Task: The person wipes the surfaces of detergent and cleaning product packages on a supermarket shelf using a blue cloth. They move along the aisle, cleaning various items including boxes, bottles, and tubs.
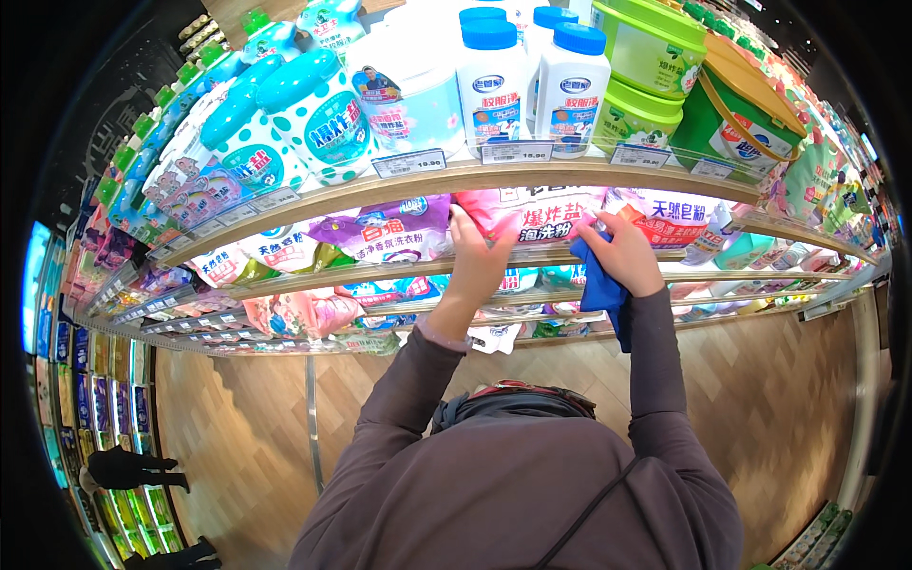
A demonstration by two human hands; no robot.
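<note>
Both hands reach to a pink bag of washing powder (531, 214) on the shelf below the top one. My left hand (479, 255) touches the bag's left edge, beside a purple washing powder bag (392, 229). At the bag's right edge is my right hand (625, 249), with a blue cloth (602, 285) held under its fingers and hanging in front of the shelf edge. A white and red bag of powder (670, 214) lies just right of that hand. The upper part of the pink bag is hidden under the top shelf.
White bottles with blue caps (490, 92), green tubs (645, 53) and teal-lidded tubs (320, 114) stand on the top shelf (499, 177) behind price tags. Lower shelves hold more bags. Two people in dark clothes, one of them standing (132, 470), are at the far left by another shelf.
</note>
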